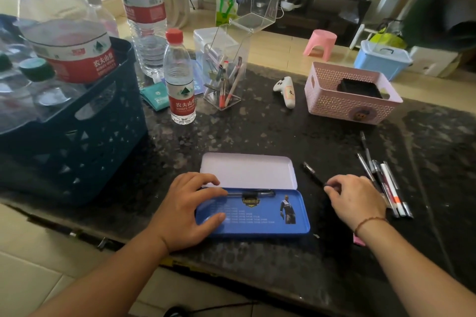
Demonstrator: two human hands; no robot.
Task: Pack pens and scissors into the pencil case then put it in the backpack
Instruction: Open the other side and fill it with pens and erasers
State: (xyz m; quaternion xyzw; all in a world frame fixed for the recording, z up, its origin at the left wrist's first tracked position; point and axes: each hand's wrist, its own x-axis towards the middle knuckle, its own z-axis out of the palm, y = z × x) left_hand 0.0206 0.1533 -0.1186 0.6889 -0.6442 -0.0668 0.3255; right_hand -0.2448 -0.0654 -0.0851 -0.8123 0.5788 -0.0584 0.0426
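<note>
On the dark table, my left hand [189, 210] lies flat and open on the pencil case [253, 210]; my right hand [356, 199] pinches a black pen [313, 172]. It could slip and roll.

A dark speckled stone table [257, 136] carries everything. At six o'clock lies an open blue pencil case [253, 216]. At four, a black pen [313, 173], with a bunch of pens [386, 185] at three. A pink basket [350, 95] sits at two, a white controller [286, 91] at one, a clear holder [222, 77] and small bottle [179, 80] at twelve, a navy crate [77, 141] at nine.
</note>
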